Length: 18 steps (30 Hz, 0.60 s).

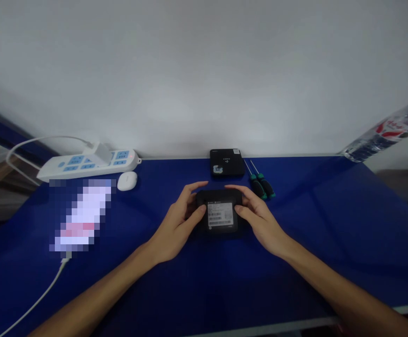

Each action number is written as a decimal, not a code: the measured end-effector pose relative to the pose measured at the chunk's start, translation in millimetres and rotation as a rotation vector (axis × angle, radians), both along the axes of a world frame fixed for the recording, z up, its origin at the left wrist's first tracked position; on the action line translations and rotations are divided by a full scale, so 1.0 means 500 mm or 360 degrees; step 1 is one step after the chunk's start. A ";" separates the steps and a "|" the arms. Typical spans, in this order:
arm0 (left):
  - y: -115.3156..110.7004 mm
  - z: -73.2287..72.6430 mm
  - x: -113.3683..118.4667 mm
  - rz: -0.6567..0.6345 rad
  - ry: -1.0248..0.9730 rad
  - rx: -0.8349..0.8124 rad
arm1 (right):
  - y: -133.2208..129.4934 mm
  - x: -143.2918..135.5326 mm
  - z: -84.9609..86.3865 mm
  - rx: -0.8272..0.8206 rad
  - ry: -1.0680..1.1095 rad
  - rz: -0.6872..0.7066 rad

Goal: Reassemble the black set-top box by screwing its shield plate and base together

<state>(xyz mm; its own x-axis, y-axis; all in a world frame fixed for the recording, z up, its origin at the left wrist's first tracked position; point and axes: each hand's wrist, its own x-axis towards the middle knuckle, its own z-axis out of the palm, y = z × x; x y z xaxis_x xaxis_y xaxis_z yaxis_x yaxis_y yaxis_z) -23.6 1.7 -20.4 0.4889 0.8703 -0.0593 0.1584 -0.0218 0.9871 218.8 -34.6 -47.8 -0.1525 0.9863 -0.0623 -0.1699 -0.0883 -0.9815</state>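
Observation:
Between my two hands is a small black set-top box (220, 229), its underside facing me with a white printed label (220, 215) full of barcodes. My left hand (179, 222) grips its left edge, thumb on the face and fingers behind. On the opposite edge my right hand (260, 220) holds it the same way, the index finger along the top. Just behind lies a second black box (227, 163) with a sticker and a small white label. To its right two screwdrivers (262, 185) with green and black handles lie side by side.
A white power strip (56, 168) with a plugged-in charger (99, 153) stands back left. Near it are a white earbud case (127, 181) and a blurred-out phone (83, 215) on a white cable (39, 299). A plastic bottle (389, 128) is at the right, by the wall.

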 end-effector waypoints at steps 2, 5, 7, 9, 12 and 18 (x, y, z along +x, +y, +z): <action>0.000 -0.001 0.000 -0.0002 -0.0001 -0.0006 | 0.000 0.000 0.002 -0.0008 -0.0002 -0.0004; 0.001 -0.001 0.000 -0.0005 0.0004 0.0001 | 0.000 -0.001 0.005 -0.0019 -0.0017 -0.0002; 0.001 -0.001 0.000 -0.0005 0.0007 0.0004 | 0.000 -0.001 0.008 -0.0034 -0.0028 -0.0009; 0.001 0.000 0.000 -0.0006 0.0016 0.0009 | -0.001 -0.001 0.010 -0.0048 -0.0035 -0.0017; 0.000 0.002 0.000 -0.0010 0.0025 0.0016 | -0.001 -0.002 0.012 -0.0047 -0.0050 -0.0024; 0.001 -0.001 -0.001 -0.0027 0.0005 0.0002 | 0.000 0.000 0.011 -0.0027 -0.0078 -0.0024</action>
